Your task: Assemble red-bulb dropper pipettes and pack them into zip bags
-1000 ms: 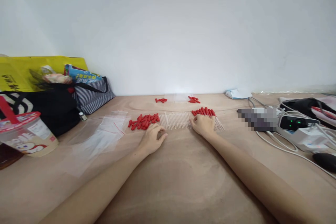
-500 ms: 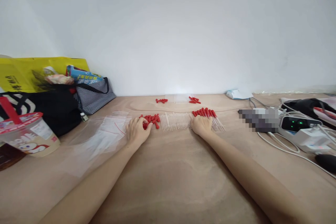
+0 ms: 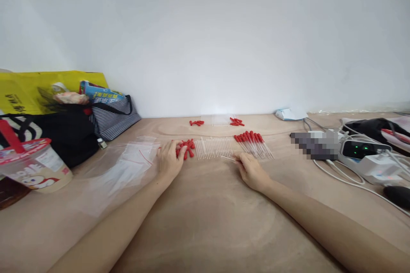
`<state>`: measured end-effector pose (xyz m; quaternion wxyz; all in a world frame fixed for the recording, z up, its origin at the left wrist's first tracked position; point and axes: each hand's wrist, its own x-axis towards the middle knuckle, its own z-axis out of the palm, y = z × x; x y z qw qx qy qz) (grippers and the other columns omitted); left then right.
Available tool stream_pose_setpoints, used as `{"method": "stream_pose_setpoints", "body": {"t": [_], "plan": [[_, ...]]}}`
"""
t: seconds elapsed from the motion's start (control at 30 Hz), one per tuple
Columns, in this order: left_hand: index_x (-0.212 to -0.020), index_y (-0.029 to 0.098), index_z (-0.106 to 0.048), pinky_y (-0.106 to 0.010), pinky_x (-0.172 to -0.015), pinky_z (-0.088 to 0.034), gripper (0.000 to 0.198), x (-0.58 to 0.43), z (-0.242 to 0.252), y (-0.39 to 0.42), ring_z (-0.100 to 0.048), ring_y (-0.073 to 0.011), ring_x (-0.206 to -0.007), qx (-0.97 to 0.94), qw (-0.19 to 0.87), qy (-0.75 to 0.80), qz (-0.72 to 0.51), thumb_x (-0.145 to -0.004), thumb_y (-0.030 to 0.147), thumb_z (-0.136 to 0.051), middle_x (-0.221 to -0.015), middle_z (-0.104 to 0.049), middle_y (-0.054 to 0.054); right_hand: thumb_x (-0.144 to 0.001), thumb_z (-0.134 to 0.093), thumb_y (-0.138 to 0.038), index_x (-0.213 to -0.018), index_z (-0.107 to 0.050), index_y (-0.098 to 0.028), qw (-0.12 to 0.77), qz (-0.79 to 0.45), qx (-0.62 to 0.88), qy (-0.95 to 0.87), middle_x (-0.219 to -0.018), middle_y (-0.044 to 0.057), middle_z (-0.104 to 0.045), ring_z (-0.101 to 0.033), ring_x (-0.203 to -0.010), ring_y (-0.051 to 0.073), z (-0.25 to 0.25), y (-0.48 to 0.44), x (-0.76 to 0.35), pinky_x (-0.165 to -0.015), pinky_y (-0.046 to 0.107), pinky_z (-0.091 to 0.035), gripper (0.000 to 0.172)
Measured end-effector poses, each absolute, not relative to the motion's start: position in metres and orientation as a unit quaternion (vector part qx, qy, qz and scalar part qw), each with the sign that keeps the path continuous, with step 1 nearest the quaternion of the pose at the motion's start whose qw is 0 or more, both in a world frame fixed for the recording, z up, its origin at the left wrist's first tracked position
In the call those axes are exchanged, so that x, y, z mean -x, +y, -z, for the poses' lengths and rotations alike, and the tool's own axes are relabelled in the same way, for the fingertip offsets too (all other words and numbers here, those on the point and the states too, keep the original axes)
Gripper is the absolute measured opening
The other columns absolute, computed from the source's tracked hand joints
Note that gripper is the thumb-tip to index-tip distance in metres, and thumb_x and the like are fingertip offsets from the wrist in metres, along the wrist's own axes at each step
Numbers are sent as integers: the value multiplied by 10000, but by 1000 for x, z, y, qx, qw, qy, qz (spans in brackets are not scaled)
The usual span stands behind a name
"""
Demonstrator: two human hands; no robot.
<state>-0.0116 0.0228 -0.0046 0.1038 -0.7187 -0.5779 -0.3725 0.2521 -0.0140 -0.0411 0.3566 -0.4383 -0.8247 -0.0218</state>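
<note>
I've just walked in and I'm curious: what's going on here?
A person's left hand is at a pile of red bulbs, while the right hand holds a thin clear tube. More tubes lie in a row between the hands; bulb-tipped ones lie just beyond the right hand.

A home-like room, its exact kind unclear, was suggested by the plain white wall (image 3: 205, 42), wooden table (image 3: 205, 222), drink cup (image 3: 46, 168) and striped bag (image 3: 115, 120) at left, and white plug (image 3: 378, 167) at right.
</note>
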Motion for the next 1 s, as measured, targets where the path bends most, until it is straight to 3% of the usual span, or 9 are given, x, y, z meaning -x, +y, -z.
{"method": "stream_pose_setpoints", "body": {"t": [0.1,0.23,0.37,0.47,0.73,1.0], "plan": [[-905,166,-526,-270,-671,-420,149,-1,9,11,-544,-161,-745,811,-28,-449,375,-814,263,-458,-821,-572,-41,-836,-315,-126,-1151,-429,-152,332,20,411,-849,-897,92,-560,-501,-832,187,41,-14,-253,-712,310,-400,336],[-889,173,-587,-245,-672,-430,159,-17,11,-5,-533,-136,-732,890,-118,-348,269,-823,216,-449,-821,-550,-35,-824,-325,-94,-1085,-496,-167,277,27,415,-866,-863,75,-559,-501,-778,177,37,-14,-249,-687,310,-377,320],[-956,169,-622,-259,-688,-431,207,-22,11,-8,-529,-142,-724,884,-123,-375,252,-789,233,-516,-810,-534,-38,-840,-348,-148,-946,-539,-158,270,28,425,-864,-835,63,-566,-498,-762,166,31,-16,-245,-693,308,-342,218],[-875,175,-649,-268,-690,-422,168,-24,12,-6,-524,-148,-732,875,-113,-390,263,-792,238,-517,-787,-535,-34,-848,-353,-175,-894,-537,-165,272,18,422,-865,-809,50,-568,-496,-736,153,29,-17,-244,-680,298,-326,190],[-834,192,-551,-311,-728,-355,116,-27,10,-8,-511,-171,-799,859,-96,-421,273,-844,229,-442,-824,-608,0,-854,-363,-182,-884,-515,-171,308,-14,413,-857,-785,41,-563,-502,-743,150,30,-18,-240,-665,282,-321,155],[-863,206,-572,-301,-712,-339,195,-29,11,-8,-512,-166,-775,879,-103,-394,247,-875,260,-385,-787,-624,6,-856,-365,-187,-890,-516,-177,302,-41,392,-868,-791,31,-585,-500,-680,130,26,-22,-236,-656,279,-305,156]]}}
